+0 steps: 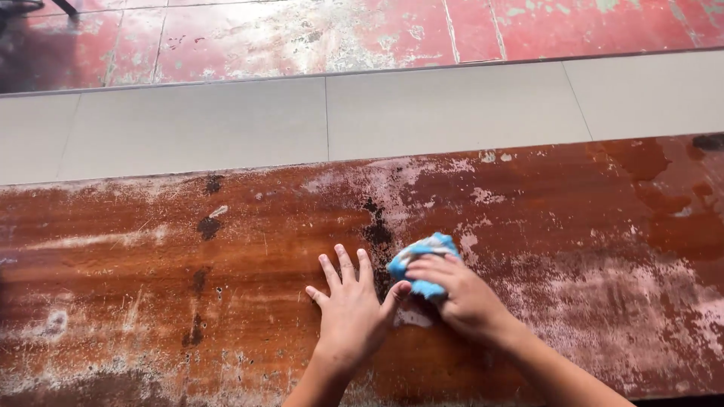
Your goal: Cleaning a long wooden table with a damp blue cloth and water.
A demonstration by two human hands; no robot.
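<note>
Blue cloth pressed to a worn wooden surface, low centre of the frame.

The crumpled blue cloth point(421, 260) lies on the reddish-brown tabletop point(151, 301), gripped under the right hand point(464, 298), fingers curled over it. Just left, the left hand point(349, 309) lies flat, fingers spread, thumb touching the cloth. Pale tiles point(452, 105) and a red painted floor point(302, 34) run across the upper frame.

Glossy worn wooden board point(226, 301); seemingly soft cloth point(422, 260)
</note>
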